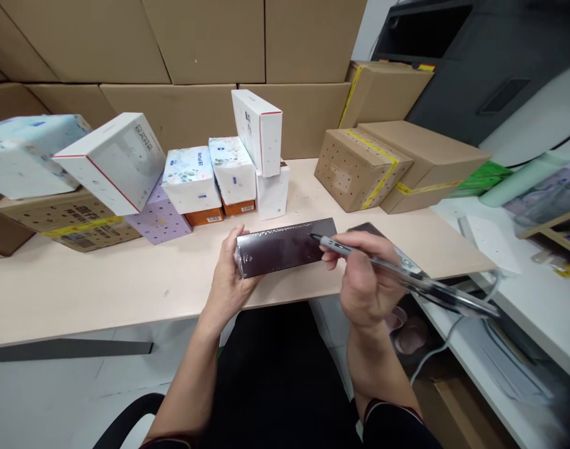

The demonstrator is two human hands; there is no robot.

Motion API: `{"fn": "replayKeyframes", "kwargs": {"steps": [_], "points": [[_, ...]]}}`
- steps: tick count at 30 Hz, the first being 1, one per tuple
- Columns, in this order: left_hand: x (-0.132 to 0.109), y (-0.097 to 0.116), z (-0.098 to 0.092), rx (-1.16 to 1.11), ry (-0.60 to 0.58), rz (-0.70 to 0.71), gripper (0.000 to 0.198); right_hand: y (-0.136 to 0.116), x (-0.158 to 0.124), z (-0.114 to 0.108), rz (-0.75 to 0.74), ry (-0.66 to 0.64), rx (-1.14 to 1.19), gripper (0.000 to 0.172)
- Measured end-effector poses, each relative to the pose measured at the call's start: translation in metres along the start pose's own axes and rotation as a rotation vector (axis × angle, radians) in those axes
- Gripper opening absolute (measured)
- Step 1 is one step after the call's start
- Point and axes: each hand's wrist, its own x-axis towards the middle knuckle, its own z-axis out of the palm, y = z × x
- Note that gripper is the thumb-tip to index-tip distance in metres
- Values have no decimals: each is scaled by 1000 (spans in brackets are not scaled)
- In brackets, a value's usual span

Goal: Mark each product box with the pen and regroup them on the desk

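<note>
A long dark brown box [285,249] in shiny clear film is tilted up above the table's front edge. My left hand [231,268] is wrapped round its left end, with crinkled film showing at that end. In my right hand [369,274] is a grey pen [338,246], pinched between the fingers. Its black tip points left and lies over the box's right part; whether it touches the film I cannot tell. The pen's rear end is smeared by motion. Behind the right hand, partly covered by it, a dark flat thing like a phone [367,229] lies on the table.
Tissue packs [191,178] stand on orange boxes at the back, beside white boxes [261,131] and a purple box [158,215]. Taped cardboard boxes [355,168] stand back right. Large cartons [210,37] wall the rear. A white shelf [523,287] with cables adjoins on the right.
</note>
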Motion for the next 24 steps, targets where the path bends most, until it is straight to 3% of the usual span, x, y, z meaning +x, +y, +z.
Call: {"fn": "replayKeyframes", "kwargs": {"steps": [3, 7, 24], "points": [[2, 3, -1, 6, -19, -40, 96, 13, 3, 6, 37, -68, -111, 11], [2, 5, -2, 10, -22, -42, 93, 24, 5, 8, 64, -52, -182, 9], [3, 9, -2, 10, -10, -45, 88, 23, 8, 7, -13, -111, -273, 10]]}}
